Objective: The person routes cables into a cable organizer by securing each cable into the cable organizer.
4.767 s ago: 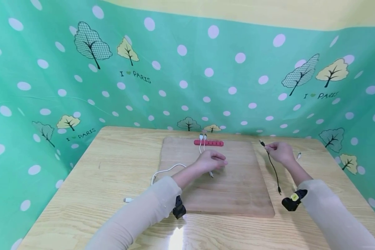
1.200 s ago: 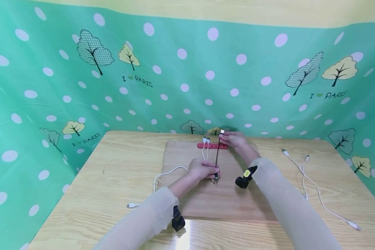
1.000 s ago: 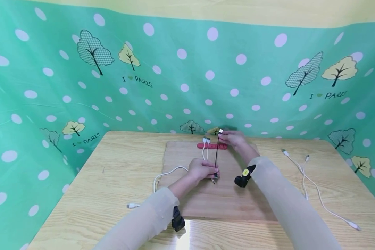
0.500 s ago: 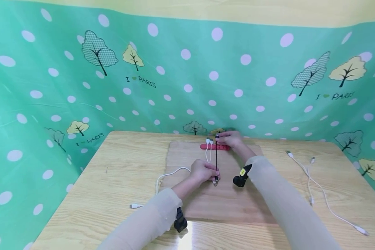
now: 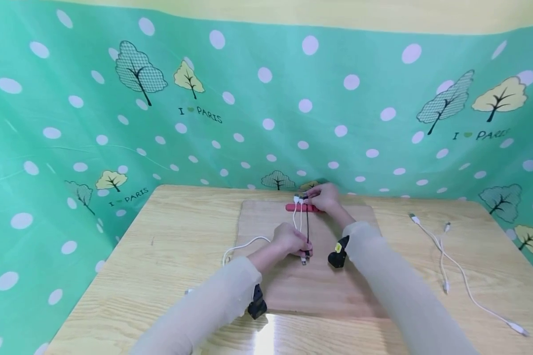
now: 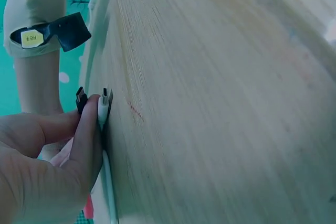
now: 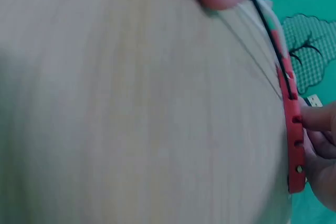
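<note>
My left hand [image 5: 290,240] pinches the lower end of a black USB cable [image 5: 308,228] between thumb and fingers, low over the wooden board. Its black plug [image 6: 81,98] pokes past the fingertips, beside a white cable's plug [image 6: 103,104]. My right hand [image 5: 326,198] pinches the cable's USB-A end just behind a red cable holder [image 7: 295,156]. The taut black cord crosses the holder and appears to lie in one of its slots. Two white cables [image 5: 295,217] sit in slots to the left, plugs pointing to the back.
The holder stands at the back of the wooden board [image 5: 328,291]. Two white cables [image 5: 464,281] lie crossed on the table at right. Another white cable [image 5: 248,242] curves out left of the board, partly behind the left arm. A patterned curtain [image 5: 231,79] hangs behind.
My right hand has brought the black cable from the table's right side to the holder and lowered its USB-A end there. My left hand, earlier without it, now grips the lower end.
</note>
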`<state>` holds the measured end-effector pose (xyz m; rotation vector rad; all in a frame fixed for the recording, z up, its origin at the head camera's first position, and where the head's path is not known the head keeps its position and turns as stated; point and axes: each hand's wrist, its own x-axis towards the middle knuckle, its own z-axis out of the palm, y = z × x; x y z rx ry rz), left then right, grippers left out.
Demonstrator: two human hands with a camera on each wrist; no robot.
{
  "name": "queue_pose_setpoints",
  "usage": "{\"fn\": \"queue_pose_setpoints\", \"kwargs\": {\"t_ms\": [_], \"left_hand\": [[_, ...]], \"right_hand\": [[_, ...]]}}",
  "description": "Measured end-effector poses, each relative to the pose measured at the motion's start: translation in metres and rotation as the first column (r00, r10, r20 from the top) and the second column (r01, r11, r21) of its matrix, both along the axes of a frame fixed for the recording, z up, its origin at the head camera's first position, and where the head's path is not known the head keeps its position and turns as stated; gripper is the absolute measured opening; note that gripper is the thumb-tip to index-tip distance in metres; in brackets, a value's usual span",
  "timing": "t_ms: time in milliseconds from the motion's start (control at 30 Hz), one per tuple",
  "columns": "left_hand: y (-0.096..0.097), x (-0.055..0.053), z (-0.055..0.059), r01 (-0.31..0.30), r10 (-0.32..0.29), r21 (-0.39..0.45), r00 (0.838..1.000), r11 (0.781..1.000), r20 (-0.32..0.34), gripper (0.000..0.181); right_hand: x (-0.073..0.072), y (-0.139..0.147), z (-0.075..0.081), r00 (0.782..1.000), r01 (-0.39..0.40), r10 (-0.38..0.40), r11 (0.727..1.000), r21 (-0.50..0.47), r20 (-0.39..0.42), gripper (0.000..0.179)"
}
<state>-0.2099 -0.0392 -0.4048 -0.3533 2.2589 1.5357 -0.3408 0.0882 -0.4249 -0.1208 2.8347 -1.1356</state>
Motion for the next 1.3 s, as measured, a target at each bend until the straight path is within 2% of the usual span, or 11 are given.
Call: {"fn": "queue_pose_setpoints", "kwargs": {"t_ms": [67,133,233,333,433,533,767,1000,1167,1300], "left_hand": [[0.000,-0.001,0.003,0.004,-0.004,-0.028,1.000,1.000,0.009,0.005],[-0.001,-0.002,0.006,0.006,-0.005,-0.048,1.000,0.999,0.023,0.005],[-0.002,0.001,0.009,0.018,-0.015,-0.069,0.999,0.997,0.035,0.005],[-0.001,0.004,0.010,0.026,-0.025,-0.055,1.000,0.998,0.019,0.005],[-0.002,0.007,0.011,0.042,-0.042,-0.052,0.999,0.998,-0.003,0.005],[-0.003,0.008,0.016,0.069,-0.069,-0.059,0.998,0.996,0.001,0.006],[-0.008,0.012,0.027,0.130,-0.132,0.026,0.990,0.991,0.060,0.013],[-0.008,0.014,0.030,0.150,-0.150,0.001,0.987,0.989,0.058,0.013],[-0.011,0.010,0.030,0.144,-0.150,0.080,0.986,0.986,0.072,0.017],[-0.015,0.008,0.030,0.146,-0.156,0.156,0.986,0.977,0.052,0.022]], "right_hand": [[0.002,-0.004,0.003,0.999,0.011,-0.010,1.000,0.021,-0.041,0.027],[0.003,-0.006,0.006,0.999,0.030,-0.029,0.999,0.017,-0.041,0.026],[0.003,-0.006,0.007,0.998,0.061,-0.061,0.998,-0.015,0.008,0.025],[0.005,-0.005,0.009,0.995,0.095,-0.092,0.994,-0.046,0.046,0.025],[0.007,-0.004,0.012,0.990,0.124,-0.119,0.989,-0.076,0.072,0.029],[0.008,-0.004,0.014,0.988,0.135,-0.127,0.987,-0.088,0.092,0.034],[0.015,-0.005,0.018,0.991,0.092,-0.084,0.993,-0.077,0.104,0.034],[0.024,0.002,0.027,0.990,0.096,-0.081,0.987,-0.129,0.119,0.037],[0.031,0.009,0.031,0.994,0.073,-0.061,0.987,-0.141,0.090,0.039],[0.039,0.014,0.036,0.995,0.059,-0.048,0.990,-0.131,0.086,0.038]]}}
